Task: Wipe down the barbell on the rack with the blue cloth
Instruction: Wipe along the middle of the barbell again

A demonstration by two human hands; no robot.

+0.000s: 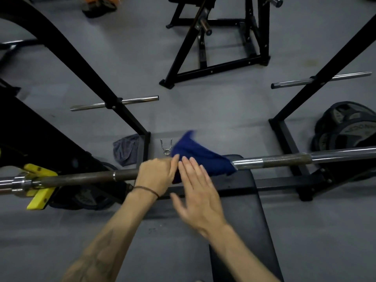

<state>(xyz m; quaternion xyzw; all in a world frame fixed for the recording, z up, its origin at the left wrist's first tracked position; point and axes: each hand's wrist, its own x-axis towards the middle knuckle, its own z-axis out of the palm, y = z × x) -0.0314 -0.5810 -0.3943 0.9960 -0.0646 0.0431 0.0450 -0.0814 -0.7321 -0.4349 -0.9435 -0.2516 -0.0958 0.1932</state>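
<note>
**Barbell on rack, blue cloth at mid-shaft: items in view**

Barbell (274, 160): lies across the frame from left to right, resting on the rack. Its left portion is dark and dull; its right portion is bright chrome with a knurled band. The left end sits in a yellow rack hook (38, 187).

Blue cloth (200, 157): draped over the middle of the barbell, one corner lifted and blurred above the shaft, the rest hanging over the bar's near side.

Left hand (156, 176): grip clenched around the bar at the cloth's left edge, fingers curled over the shaft and touching the cloth. A dark cord band circles the wrist.

Right hand (200, 197): grip released, fingers straight and spread, fingertips at the cloth's near edge just beside the left hand. Motion blur hides whether they touch the fabric.

Bench pad (244, 210): black, below the bar, running toward the viewer.

Spring collar (166, 146): metal, on the grey floor just left of the cloth.

Grey cloth (126, 152): crumpled on the floor against the rack's left upright foot.

Weight plates (345, 127): dark, stacked on the floor at the right, beyond the bar.

Black equipment frame (217, 47): standing on the floor at the top centre, well apart from the rack.
</note>
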